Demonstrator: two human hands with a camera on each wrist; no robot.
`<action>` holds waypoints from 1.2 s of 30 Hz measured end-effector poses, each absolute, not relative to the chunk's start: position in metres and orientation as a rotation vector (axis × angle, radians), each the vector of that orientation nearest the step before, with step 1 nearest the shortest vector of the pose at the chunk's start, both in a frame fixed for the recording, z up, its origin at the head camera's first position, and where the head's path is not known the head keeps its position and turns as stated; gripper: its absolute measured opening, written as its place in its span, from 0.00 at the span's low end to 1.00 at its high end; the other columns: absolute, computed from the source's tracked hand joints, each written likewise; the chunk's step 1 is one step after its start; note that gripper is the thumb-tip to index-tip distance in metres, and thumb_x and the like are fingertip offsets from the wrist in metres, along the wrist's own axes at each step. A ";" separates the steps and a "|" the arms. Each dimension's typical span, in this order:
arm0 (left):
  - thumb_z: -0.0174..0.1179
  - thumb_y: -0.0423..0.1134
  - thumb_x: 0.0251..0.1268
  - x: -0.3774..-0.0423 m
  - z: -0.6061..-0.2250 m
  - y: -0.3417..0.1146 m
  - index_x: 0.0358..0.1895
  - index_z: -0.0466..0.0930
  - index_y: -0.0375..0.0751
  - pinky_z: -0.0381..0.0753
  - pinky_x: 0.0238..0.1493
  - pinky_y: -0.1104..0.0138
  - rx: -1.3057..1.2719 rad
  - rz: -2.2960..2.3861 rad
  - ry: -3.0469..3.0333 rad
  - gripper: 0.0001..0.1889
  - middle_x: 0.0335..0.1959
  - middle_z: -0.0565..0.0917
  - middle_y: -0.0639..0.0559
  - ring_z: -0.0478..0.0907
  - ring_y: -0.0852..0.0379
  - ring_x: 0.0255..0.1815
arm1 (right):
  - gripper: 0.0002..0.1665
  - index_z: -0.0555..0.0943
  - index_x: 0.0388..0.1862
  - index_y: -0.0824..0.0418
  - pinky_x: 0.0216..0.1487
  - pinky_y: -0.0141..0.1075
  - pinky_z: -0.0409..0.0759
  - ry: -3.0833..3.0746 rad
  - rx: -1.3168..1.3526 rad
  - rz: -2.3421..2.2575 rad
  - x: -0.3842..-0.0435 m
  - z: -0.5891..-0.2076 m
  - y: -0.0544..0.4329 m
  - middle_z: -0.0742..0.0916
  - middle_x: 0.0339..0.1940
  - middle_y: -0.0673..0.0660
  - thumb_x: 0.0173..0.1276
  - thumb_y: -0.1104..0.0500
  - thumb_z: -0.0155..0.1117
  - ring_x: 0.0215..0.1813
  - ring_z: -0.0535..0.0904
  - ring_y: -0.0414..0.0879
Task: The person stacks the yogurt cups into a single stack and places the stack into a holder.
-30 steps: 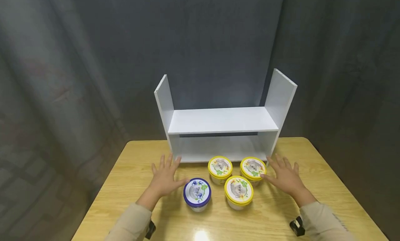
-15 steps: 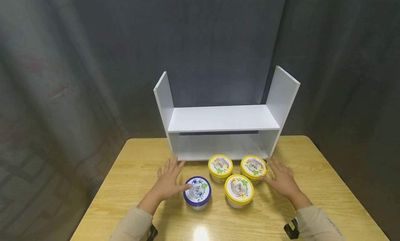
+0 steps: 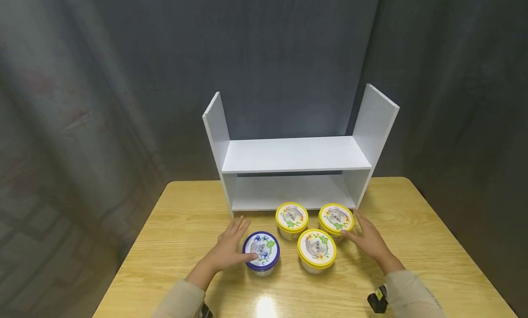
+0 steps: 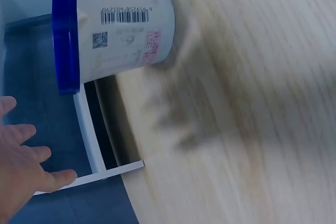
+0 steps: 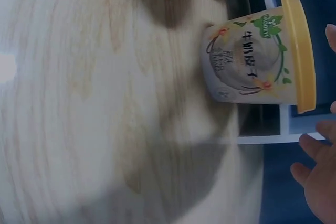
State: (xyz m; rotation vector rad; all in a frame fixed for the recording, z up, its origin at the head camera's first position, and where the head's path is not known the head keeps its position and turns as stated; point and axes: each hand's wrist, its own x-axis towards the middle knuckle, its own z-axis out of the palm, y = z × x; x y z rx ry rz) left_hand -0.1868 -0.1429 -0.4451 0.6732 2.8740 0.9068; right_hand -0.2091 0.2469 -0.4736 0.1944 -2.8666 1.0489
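A tub with a blue lid (image 3: pixel 261 251) and blueberry pictures stands upright on the table. My left hand (image 3: pixel 228 250) hovers at its left, fingers spread, thumb overlapping the lid's edge in the head view. In the left wrist view, the hand's fingers (image 4: pixel 37 153) show apart from the tub's white side (image 4: pixel 126 24). Three yellow-lidded tubs cluster to the right: a back-left tub (image 3: pixel 292 217), a back-right tub (image 3: pixel 336 218) and a front tub (image 3: pixel 316 249). Beside the back-right one is my right hand (image 3: pixel 368 240), fingers extended, thumb right at its lid. Neither hand grips anything.
Behind the tubs stands a white two-level shelf (image 3: pixel 294 155) with tall side panels, its lower board (image 3: pixel 284 192) close behind the back tubs. The wooden table (image 3: pixel 165 244) has rounded far corners. Grey curtains (image 3: pixel 288 57) hang behind and at both sides.
My left hand has come right and slightly nearer, its thumb now over the blue lid. My right hand has moved a little left toward the back-right yellow tub. The tubs stay in place.
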 end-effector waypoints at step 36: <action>0.72 0.46 0.29 -0.177 -0.487 -0.126 0.65 0.50 0.37 0.53 0.57 0.45 0.689 1.263 2.759 0.54 0.63 0.53 0.37 0.51 0.39 0.62 | 0.57 0.44 0.68 0.57 0.57 0.62 0.43 -2.603 -0.036 1.558 -0.219 -0.508 0.233 0.53 0.65 0.68 0.47 0.47 0.67 0.64 0.42 0.66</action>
